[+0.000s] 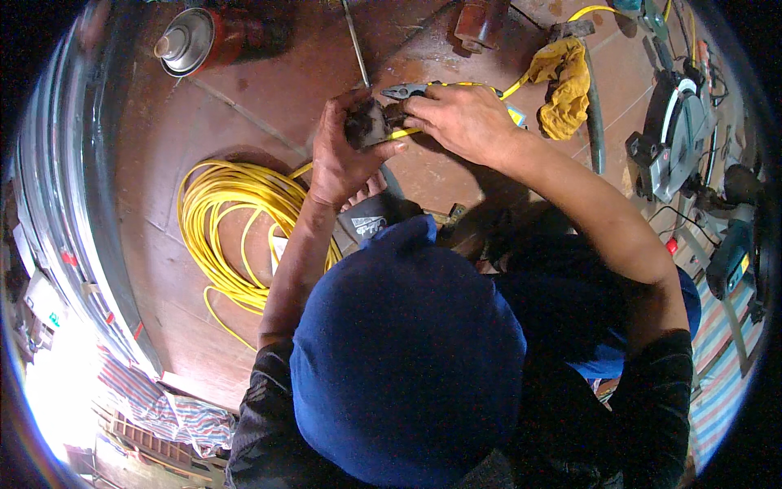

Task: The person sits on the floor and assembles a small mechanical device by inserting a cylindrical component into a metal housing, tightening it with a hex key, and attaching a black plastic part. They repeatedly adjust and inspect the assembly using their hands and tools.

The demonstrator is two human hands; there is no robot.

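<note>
My left hand (336,159) is closed around a dark, grimy block-like part (371,124) with a pale face, its thumb along the near side. On the part's right side, the bent fingers of my right hand (460,121) pinch something dark that I cannot make out. Pliers (405,90) with grey jaws show just beyond the right fingers; whether they lie on the floor or touch that hand is unclear. A yellow cable (403,133) passes between the hands beside the part. Below my left hand is a sandalled foot (371,191).
A coil of yellow cable (236,224) lies left of my forearm. Beyond are a spray can (186,42), a thin metal rod (356,41) and a red cylinder (482,23). Rightward lie a yellow cloth (566,85), a circular saw (683,130) and a teal power tool (731,253). Long metal profiles (77,204) line the left.
</note>
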